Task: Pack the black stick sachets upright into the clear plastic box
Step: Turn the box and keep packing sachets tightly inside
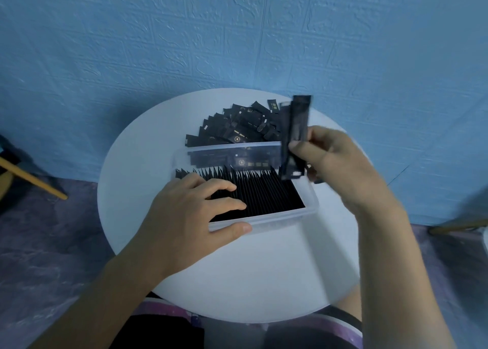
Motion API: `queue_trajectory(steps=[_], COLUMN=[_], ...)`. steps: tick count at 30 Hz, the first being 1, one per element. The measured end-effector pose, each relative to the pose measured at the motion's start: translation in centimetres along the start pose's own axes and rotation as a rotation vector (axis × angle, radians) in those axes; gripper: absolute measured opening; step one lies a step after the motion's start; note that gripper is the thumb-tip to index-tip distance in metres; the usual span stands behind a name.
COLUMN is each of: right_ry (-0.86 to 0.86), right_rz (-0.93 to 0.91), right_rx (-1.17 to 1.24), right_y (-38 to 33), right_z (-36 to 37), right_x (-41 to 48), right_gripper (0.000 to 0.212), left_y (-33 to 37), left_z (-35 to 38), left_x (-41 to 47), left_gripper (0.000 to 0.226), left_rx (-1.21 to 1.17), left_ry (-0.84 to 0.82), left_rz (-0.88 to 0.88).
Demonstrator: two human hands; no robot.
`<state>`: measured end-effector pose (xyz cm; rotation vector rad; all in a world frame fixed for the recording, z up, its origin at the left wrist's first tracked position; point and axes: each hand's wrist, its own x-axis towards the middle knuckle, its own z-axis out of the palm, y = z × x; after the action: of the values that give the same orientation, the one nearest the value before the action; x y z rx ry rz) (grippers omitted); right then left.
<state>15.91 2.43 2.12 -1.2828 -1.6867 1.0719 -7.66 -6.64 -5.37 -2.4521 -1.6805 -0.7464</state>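
- Step in hand: insertion; right hand [324,158] pinches a few black sachets [295,135] upright over the far right corner of the clear box [285,218]
- Steadying: left hand [195,208] lies flat, fingers straight on the packed row [264,193], thumb against the near wall
- Next, likely: lower them vertically beside the row
- Box looks nearly full; loose pile [237,124] just behind it on the white table [264,269]
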Motion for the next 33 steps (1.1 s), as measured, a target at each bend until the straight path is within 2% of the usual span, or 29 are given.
queue_trajectory(steps=[2,5,9,13,18,25,33], right_ry=[-0.114,-0.186,-0.246,-0.315,-0.346,-0.38,-0.392], right_rz=[0.02,0.078,0.107,0.148,0.181,0.259,0.264], right_rx=[-0.12,-0.377,-0.555,-0.495,-0.368,-0.268,-0.293], right_y=[0.0,1.2,1.2,1.2,1.8,1.3,1.2], right_z=[2.2,4.7,6.1,6.0,6.0,6.2,6.3], right_x=[-0.3,-0.4,-0.7,-0.3,0.2,0.5,0.7], right_gripper=[0.022,0.009,0.01,0.023,0.01,0.023,0.02], left_y=[0.0,0.1,0.1,0.1,0.0,-0.1,0.0], left_z=[0.0,-0.1,0.0,0.0,0.0,0.0,-0.2], left_x=[0.0,0.0,0.0,0.0,0.0,0.0,0.1], left_gripper=[0.044,0.044,0.042,0.043,0.046,0.045,0.047], left_rx=[-0.003,-0.004,0.003,0.006,0.013,0.002,0.005], left_ry=[0.0,0.003,0.013,0.017,0.025,0.034,0.006], left_rz=[-0.002,-0.004,0.002,0.011,0.019,0.03,0.02])
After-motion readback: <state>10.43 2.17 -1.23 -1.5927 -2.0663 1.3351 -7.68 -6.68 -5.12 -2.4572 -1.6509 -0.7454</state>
